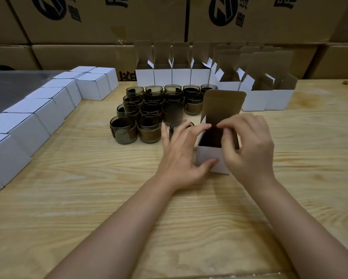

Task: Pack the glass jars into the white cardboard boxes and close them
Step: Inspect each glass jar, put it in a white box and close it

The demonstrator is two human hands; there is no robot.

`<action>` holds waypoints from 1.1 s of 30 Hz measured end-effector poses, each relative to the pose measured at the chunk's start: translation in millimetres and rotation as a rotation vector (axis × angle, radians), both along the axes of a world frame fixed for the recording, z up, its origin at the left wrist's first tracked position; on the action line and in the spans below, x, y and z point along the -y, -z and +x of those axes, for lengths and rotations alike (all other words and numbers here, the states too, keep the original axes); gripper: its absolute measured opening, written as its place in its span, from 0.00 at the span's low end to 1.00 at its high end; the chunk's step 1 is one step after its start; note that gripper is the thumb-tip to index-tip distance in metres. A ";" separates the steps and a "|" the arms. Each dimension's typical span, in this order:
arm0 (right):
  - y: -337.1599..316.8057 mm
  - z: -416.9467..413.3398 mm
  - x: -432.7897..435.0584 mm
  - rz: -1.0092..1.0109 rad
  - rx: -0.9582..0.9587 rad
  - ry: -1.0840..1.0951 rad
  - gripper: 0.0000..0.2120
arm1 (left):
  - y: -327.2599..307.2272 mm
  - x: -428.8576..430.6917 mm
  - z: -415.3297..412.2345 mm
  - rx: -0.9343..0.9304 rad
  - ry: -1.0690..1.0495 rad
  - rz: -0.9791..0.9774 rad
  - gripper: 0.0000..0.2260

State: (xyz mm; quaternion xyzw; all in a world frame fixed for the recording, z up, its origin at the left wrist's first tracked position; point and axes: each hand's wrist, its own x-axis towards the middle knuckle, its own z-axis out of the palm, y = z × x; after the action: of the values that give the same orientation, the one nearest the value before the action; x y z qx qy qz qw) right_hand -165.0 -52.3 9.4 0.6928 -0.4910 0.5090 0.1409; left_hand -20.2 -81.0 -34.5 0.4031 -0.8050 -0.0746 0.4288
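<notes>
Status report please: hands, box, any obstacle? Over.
Left hand on open white box, touching its side flap. Right hand pinches the other flap; lid upright. Nearest jar stands close behind left hand, not blocking.

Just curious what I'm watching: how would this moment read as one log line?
step: closing box | left hand: touches open box | right hand: pinches box top | lid: upright | jars: unpacked behind

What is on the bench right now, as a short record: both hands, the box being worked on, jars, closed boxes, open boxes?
current box: white, lid flap upright, not closed
left hand: thumb on box front, fingers touching its left top edge
right hand: pinches a flap at its top
jars: dark glass, grouped behind left hand
closed boxes: row along left
open boxes: row at back
</notes>
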 end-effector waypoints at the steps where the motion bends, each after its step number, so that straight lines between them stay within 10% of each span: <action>1: 0.4 -2.4 3.8 0.020 0.055 0.026 0.07 | -0.3 0.0 -0.1 -0.003 -0.003 -0.010 0.29; 14: 17.3 -29.7 24.2 0.518 0.672 0.034 0.16 | -4.6 0.9 -0.7 0.077 -0.156 -0.157 0.33; 26: 12.3 -53.5 23.7 0.744 0.372 -0.110 0.09 | -4.3 -0.3 -9.0 -0.040 -0.090 -0.328 0.23; 33: 11.0 -63.4 24.8 0.870 0.514 -0.247 0.10 | -6.0 -9.2 -16.4 -0.284 -0.016 0.172 0.05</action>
State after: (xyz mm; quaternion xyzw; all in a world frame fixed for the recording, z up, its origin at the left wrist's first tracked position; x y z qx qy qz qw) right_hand -228.4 -77.0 -1.6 0.5927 -0.5904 0.4243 -0.3466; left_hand -36.5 -71.8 -28.6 0.4303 -0.7235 -0.1961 0.5029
